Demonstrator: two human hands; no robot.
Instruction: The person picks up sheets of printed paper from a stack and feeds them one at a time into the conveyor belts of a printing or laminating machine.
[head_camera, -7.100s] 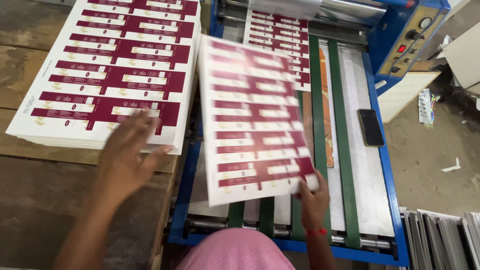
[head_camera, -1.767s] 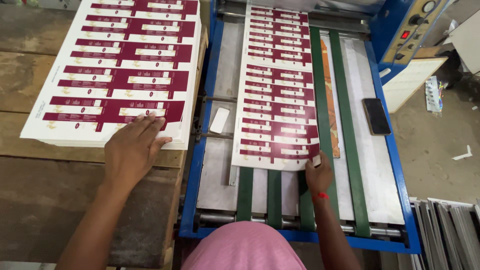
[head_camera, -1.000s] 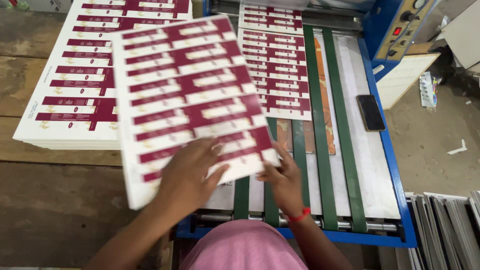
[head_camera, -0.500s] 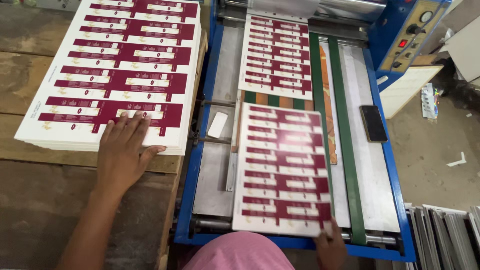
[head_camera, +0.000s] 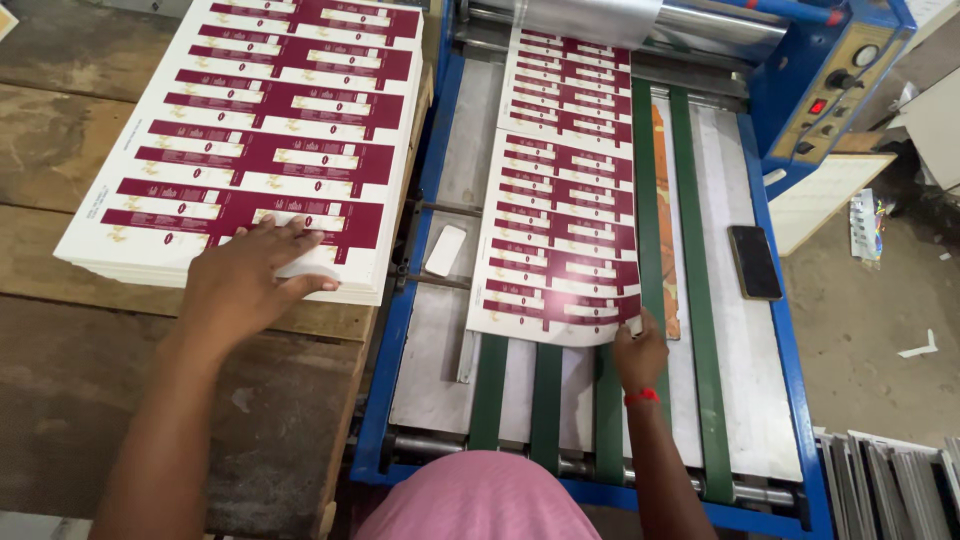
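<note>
- Left hand (head_camera: 245, 285): flat, fingers spread, palm down on near edge of sheet stack (head_camera: 250, 140). Pressing the top sheet, not pinching it.
- Sheet stack: white card w/ maroon printed panels, squared up on wooden bench (head_camera: 70, 400), just left of the machine. Stack is many sheets deep, so likely heavy as a block; single sheets look light.
- Right hand (head_camera: 638, 352): fingertips pressed together on near right corner of printed sheet (head_camera: 565, 255). Whether thumb is under the edge – cannot tell.
- Printed sheet: lies flat on feed table (head_camera: 745, 400) across green belts (head_camera: 680, 250), its far edge touching/overlapping a second sheet (head_camera: 570, 85) that runs up to the roller (head_camera: 600, 15) at the far end.
- Handling, judged: thin card, semi-stiff; near edge shows a slight bow, so it should flex if lifted by one corner. Surface looks smooth, prob. slippery sheet-on-sheet. Corners and edges prone to creasing.
- Hold points, judged: near corner or near edge, fingers flat on top and thumb under; for a lift off the stack, fan the near edge w/ a flat palm first, then grip at the edge and support w/ the other hand.
- Other items: dark phone (head_camera: 754, 262) on right side of feed table, apart from sheets; small white tag (head_camera: 445, 250) on bare metal left of the belts; blue control box (head_camera: 840, 90) at far right.
</note>
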